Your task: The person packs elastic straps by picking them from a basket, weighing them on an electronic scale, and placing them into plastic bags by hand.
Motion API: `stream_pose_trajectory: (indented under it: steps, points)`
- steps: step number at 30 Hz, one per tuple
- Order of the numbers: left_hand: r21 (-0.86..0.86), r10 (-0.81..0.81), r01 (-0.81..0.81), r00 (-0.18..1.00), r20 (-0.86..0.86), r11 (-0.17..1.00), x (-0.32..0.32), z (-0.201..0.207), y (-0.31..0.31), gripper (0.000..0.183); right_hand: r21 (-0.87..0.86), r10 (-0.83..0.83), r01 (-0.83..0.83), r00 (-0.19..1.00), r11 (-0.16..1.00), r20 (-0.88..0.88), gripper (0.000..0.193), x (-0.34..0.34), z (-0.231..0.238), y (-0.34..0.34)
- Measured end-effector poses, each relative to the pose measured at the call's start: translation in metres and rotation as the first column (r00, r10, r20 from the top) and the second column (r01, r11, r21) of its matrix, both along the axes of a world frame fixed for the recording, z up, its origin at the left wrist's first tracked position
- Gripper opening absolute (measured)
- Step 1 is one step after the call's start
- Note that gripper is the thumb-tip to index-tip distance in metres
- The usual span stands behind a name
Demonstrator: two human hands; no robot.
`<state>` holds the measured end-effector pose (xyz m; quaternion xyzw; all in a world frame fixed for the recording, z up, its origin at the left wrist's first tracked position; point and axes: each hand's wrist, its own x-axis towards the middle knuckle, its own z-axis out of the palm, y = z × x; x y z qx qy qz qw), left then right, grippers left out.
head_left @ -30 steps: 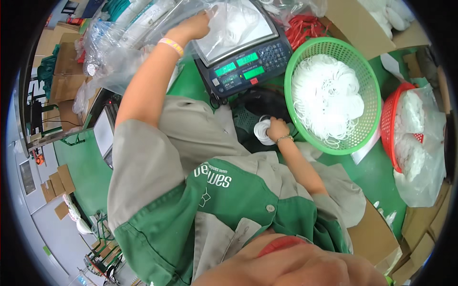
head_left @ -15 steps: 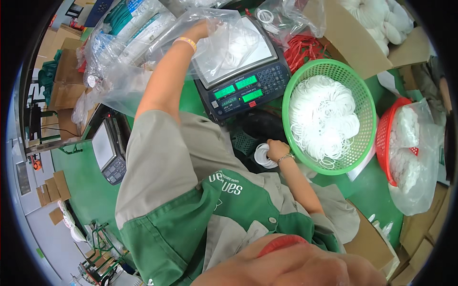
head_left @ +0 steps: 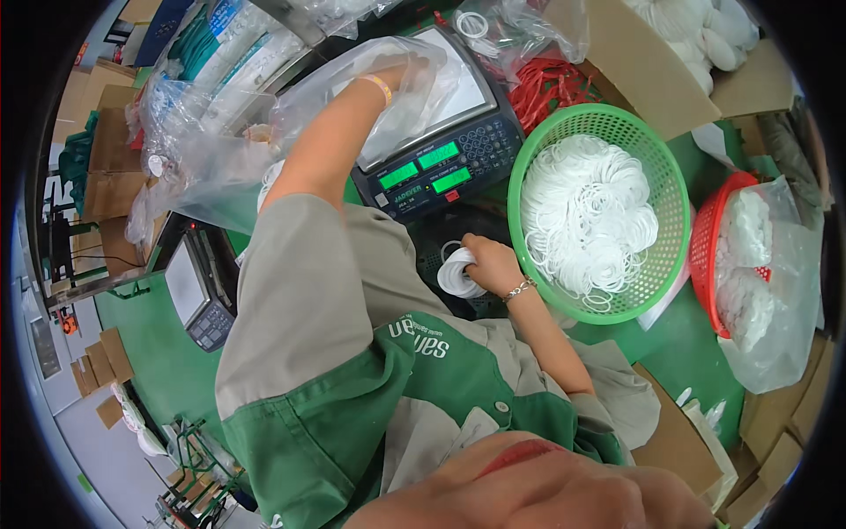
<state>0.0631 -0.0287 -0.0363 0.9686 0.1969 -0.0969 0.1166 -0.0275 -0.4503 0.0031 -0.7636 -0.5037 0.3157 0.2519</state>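
Observation:
In my right hand (head_left: 493, 266), closed fingers grip a bundle of thin white rings (head_left: 459, 273) close to my body, left of a green basket. My left hand (head_left: 401, 74) is inside a clear plastic bag (head_left: 352, 79), above the weighing pan of a digital scale (head_left: 441, 172). The plastic blurs its fingers, so their pose and anything they hold cannot be made out. The bag covers much of the scale's white pan, and the displays glow green. Many loose white rings (head_left: 586, 212) fill the green basket (head_left: 665, 167).
Red strips (head_left: 551, 93) lie behind the green basket. At the right stands a red basket (head_left: 705, 256) with bagged white items. A cardboard box (head_left: 648, 66) holds white bundles at the back right. A second scale (head_left: 201, 295) stands left. Clear bags (head_left: 189, 97) pile up at the back left.
My left hand has moved right and deeper into the clear bag. The right hand has shifted slightly left with the white rings, and the whole view has moved a little.

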Motion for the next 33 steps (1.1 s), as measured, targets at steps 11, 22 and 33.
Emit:
stream_pose_trajectory:
  steps: [11,22,33]
  points:
    - [-0.121,0.158,-0.127,0.940,0.303,0.985,-0.003,0.117,-0.039,0.046,0.050,-0.113,0.112,0.993,0.992,0.020,0.024,0.017,0.002,-0.011]
    - [-0.842,0.780,-0.181,0.512,0.360,0.508,-0.062,0.149,-0.028,0.040,0.156,-0.046,0.044,0.999,0.987,0.006,0.023,0.003,0.023,-0.001]
    - [-0.254,0.407,-0.359,0.898,0.169,0.898,-0.080,0.227,-0.068,0.028,0.226,-0.066,0.065,0.998,0.972,-0.001,0.024,0.002,0.040,-0.006]
